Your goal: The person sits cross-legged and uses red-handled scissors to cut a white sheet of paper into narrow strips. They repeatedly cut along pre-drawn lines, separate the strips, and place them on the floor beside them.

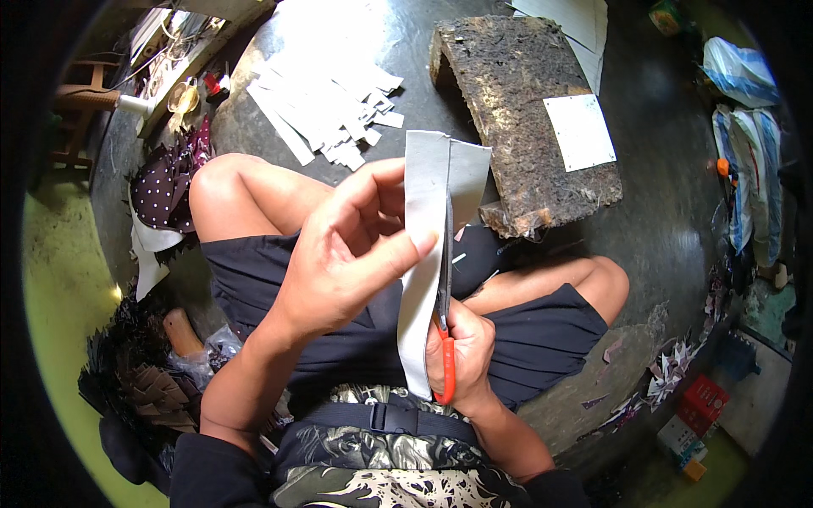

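Head view: left hand (pixel 334 258) pinches a long pale-grey flexible sheet (pixel 424 186), best held taut for straight cutting, while right hand (pixel 468 343) grips red-handled metal scissors (pixel 447 296).

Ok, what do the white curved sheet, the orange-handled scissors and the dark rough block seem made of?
White curved sheet: perhaps card or thin foam, matt; it bends smoothly.
Orange-handled scissors: blades likely metal, dark and slim; handle probably plastic, smooth and evenly coloured.
Dark brown rough block: probably wood, unpolished; its top looks ragged and crusted.
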Demonstrator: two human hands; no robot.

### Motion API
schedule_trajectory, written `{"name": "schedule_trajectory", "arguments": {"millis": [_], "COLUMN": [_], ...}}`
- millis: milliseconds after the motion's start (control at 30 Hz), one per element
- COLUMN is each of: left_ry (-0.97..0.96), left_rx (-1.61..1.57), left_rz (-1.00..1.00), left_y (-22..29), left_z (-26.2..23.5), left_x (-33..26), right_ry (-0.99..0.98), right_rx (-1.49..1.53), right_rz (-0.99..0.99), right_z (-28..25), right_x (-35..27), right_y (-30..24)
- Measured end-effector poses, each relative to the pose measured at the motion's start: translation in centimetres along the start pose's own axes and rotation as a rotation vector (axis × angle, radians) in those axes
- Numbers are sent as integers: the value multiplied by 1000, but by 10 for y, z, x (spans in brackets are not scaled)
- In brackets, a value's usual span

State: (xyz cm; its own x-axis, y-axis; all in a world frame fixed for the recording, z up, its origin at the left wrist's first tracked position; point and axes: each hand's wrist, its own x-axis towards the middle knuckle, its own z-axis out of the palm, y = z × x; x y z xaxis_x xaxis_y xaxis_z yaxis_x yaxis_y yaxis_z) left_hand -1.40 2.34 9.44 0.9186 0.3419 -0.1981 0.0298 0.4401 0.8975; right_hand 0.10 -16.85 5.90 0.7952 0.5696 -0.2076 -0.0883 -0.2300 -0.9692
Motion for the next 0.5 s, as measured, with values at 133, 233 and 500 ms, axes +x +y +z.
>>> {"name": "schedule_trajectory", "arguments": {"millis": [133,233,500], "left_ry": [14,40,-15], "left_rx": [-90,-94,-23], "left_rz": [108,57,59], "left_y": [-8,-19,-27], "left_z": [-3,0,5], "left_x": [16,17,6], "right_ry": [-48,-72,-61], "right_rx": [-14,-21,20], "right_rz": [0,-17,-47], "right_z": [1,0,-1], "right_x": [0,3,12], "right_y": [1,1,-3]}}
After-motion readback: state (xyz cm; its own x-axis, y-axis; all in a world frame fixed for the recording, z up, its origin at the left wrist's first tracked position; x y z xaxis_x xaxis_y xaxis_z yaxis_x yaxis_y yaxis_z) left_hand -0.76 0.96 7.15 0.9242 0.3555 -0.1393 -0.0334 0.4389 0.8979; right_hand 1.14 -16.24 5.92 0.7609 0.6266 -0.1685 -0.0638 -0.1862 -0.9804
